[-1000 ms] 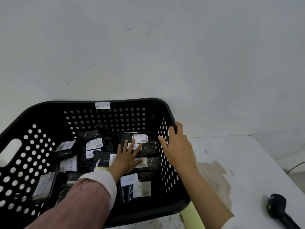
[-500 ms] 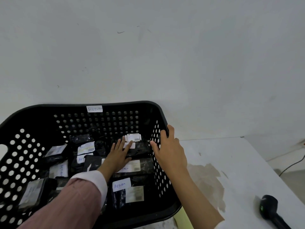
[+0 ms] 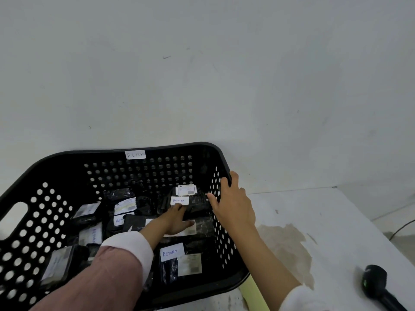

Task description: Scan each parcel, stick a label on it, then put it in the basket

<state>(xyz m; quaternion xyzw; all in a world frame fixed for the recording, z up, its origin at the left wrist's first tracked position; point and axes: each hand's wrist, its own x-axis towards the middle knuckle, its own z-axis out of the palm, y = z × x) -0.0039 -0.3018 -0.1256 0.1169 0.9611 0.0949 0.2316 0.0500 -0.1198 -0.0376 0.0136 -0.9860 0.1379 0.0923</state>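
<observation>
A black perforated basket (image 3: 56, 216) with a white RETURN tag holds several black parcels with white labels. My left hand (image 3: 176, 217) reaches into it, fingers stretched flat on a black parcel (image 3: 197, 205) that carries a RETURN label (image 3: 179, 200). My right hand (image 3: 233, 202) grips the basket's right rim, thumb inside and fingers over the edge. Another labelled parcel (image 3: 182, 259) lies nearer me in the basket. The black scanner (image 3: 377, 286) lies on the table at the lower right.
The white table (image 3: 325, 221) extends to the right of the basket, with a brownish stain (image 3: 285, 245) on it. A pale yellow strip (image 3: 253, 290) sticks out under the basket's near right corner. A white wall stands behind. A cable (image 3: 402, 230) runs at the far right.
My left hand has slid slightly forward over the parcels, its fingertips now at the RETURN label. My right hand keeps its hold on the rim. The view has shifted a little.
</observation>
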